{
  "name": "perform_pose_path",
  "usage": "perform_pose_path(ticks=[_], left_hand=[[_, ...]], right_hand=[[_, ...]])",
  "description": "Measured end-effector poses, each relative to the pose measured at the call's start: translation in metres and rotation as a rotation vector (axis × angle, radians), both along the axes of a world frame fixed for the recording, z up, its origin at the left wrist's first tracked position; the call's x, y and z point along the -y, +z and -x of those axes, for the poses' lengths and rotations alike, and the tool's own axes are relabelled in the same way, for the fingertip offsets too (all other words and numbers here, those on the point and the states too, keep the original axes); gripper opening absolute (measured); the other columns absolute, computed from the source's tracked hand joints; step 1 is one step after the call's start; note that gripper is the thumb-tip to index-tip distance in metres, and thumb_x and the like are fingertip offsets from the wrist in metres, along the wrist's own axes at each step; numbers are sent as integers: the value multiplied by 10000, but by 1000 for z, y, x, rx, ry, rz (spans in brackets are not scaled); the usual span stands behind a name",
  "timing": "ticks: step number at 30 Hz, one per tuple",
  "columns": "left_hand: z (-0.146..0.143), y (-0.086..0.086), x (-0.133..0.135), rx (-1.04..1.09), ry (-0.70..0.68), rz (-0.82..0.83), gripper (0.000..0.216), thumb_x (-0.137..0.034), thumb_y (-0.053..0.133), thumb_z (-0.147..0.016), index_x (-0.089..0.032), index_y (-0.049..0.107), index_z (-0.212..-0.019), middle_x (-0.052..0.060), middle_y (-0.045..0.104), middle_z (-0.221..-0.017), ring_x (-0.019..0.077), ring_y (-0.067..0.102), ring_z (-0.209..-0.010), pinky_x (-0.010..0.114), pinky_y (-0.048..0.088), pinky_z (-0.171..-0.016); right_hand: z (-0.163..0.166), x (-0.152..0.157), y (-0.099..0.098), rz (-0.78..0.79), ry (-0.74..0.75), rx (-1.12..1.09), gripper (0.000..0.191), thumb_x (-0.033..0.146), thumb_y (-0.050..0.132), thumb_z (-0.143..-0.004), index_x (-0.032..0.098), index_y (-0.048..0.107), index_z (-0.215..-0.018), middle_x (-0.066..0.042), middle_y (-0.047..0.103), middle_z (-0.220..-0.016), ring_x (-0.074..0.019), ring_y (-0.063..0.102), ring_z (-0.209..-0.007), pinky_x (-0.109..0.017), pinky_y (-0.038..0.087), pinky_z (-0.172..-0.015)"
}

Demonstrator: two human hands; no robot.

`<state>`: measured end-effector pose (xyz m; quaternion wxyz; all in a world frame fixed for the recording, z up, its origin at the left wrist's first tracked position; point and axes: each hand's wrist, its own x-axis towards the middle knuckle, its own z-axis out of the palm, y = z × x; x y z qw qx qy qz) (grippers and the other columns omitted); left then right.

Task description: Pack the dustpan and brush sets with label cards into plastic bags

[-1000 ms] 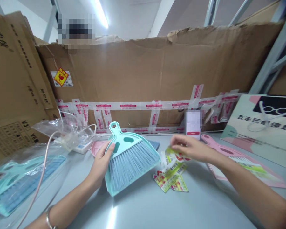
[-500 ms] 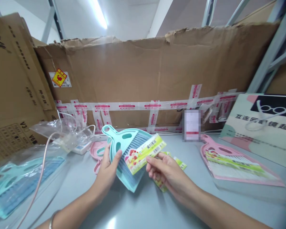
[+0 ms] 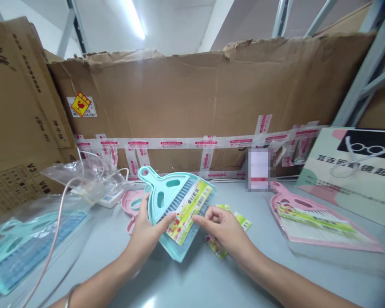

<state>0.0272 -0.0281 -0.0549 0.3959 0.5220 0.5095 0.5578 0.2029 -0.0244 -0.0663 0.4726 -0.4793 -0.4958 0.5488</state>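
A turquoise dustpan (image 3: 154,199) with a blue-bristled brush (image 3: 183,190) nested in it is tilted up above the table. My left hand (image 3: 149,229) grips its left edge, thumb reaching over the front onto the label. Flat against the bristles lies a yellow-green printed label card (image 3: 192,209). My right hand (image 3: 224,226) is closed, thumb and fingertips at the card's right edge. More label cards (image 3: 216,249) lie on the table behind and below that hand, partly hidden. Behind my left hand, a pink dustpan (image 3: 128,199) shows only in part.
On the left, a turquoise dustpan set (image 3: 22,239) sits in clear plastic, crossed by a cable (image 3: 57,226). At right lies a pink dustpan set (image 3: 291,199) with a label, before a printed bag (image 3: 349,179). A large cardboard box (image 3: 192,98) walls off the back.
The label card has turned steeper and now lies flat on the bristles. My left thumb has moved onto its edge, and my right hand has shifted slightly along it.
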Motion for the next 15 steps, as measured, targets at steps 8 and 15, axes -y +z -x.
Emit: perform_pose_path(ticks=[8,15], left_hand=[[6,8,0,-75,-137,-80,566,-377,667,-664,-255,407,-1153,55,603,-1048,238,593,-942,336,496,-774],[94,43,-35,-942,545,-618,460,-337,664,-659,-217,540,-1086,129,444,-1299,368,240,-1266,535,112,-1013]], right_hand=[[3,10,7,109,185,-434,317,353,659,-703,190,532,-943,-29,667,-888,-165,637,-779,-277,510,-655],[1,10,5,140,64,-473,282,283,688,-680,186,581,-921,-30,704,-828,-177,662,-712,-283,544,-619]])
